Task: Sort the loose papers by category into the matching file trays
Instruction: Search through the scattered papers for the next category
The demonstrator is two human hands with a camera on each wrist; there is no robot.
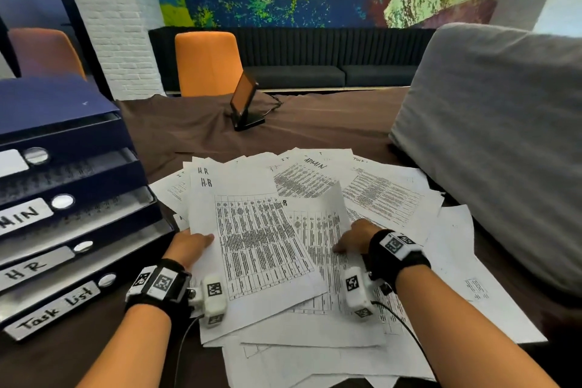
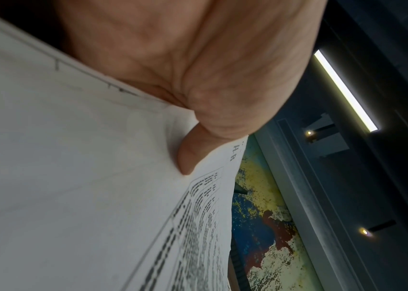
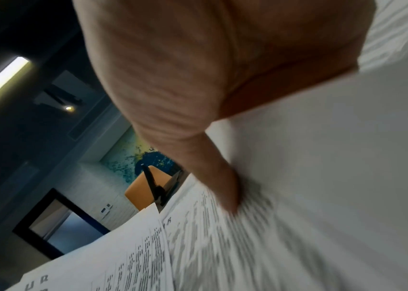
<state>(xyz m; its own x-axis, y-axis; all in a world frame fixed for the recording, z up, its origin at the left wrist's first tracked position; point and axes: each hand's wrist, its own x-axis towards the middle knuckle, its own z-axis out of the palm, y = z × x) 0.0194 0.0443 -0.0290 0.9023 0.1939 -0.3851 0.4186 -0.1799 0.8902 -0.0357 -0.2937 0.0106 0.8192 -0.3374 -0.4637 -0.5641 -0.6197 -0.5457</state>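
- Surroundings first: a brown cloth-covered table (image 1: 330, 123) with a big messy spread of loose papers (image 1: 371, 195) fanned across it, some headed "ADMIN", some "H.R", one at the far right edge that I can't read properly.
- Stack of dark blue file trays (image 1: 72, 192) sits at the left edge of the table, just beside the paper pile. Labels I can read: "HR", "Task list", and one cut off that ends in "MIN". The top label is blank or too washed out.
- A grey cushion (image 1: 491, 142) crowds the right side and sits right up against the outer sheets there. A small tablet on a stand (image 1: 244, 101) is further back, well apart from the papers, with an orange chair (image 1: 208, 63) behind it.
- Left hand (image 1: 189, 246) grips the left edge of the H.R sheets (image 1: 252, 230), thumb on top and the other fingers hidden underneath. Those sheets are lifted off the pile on that side.
- Right hand (image 1: 354, 238) presses down on the papers next to them, one sheet curling up against it. Fingers are hidden under that curl, so I can't tell how they lie.
- Left wrist view shows the thumb (image 2: 190, 153) clamped onto the paper, with "H.R" readable near the sheet edge, which the head view only hints at.
- Right wrist view is motion-blurred; it shows one finger (image 3: 222, 181) laid flat against the page, nothing pinched that I can see.
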